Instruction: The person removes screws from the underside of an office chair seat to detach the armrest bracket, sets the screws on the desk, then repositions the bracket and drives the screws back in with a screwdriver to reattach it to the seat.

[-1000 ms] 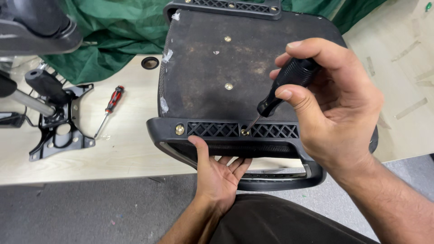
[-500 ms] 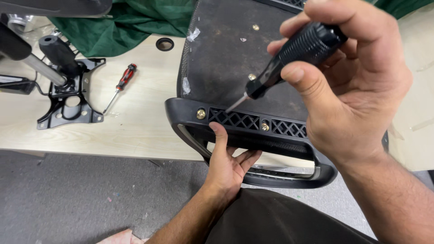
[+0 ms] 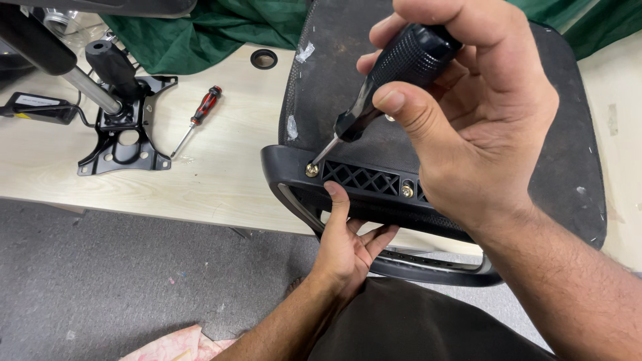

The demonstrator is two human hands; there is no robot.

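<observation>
Surface: pale wood-grain table [image 3: 227, 180], standing above grey floor [image 3: 120, 281].
Seat: black chair seat [image 3: 468, 127] lies upside down, overhanging the near edge.
Left part: black metal bracket [image 3: 124, 137], red-and-black screwdriver [image 3: 197, 119].
Back: green cloth [image 3: 200, 33], small black ring [image 3: 263, 59].

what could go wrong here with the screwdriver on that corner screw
The black-handled screwdriver meets the brass screw at a slant, so the tip may slip out and chew the head. The left hand grips the seat edge just below that screw, thumb close by, so a slip might jab it. The seat overhangs the table and may shift under a hard push from the right hand.
</observation>
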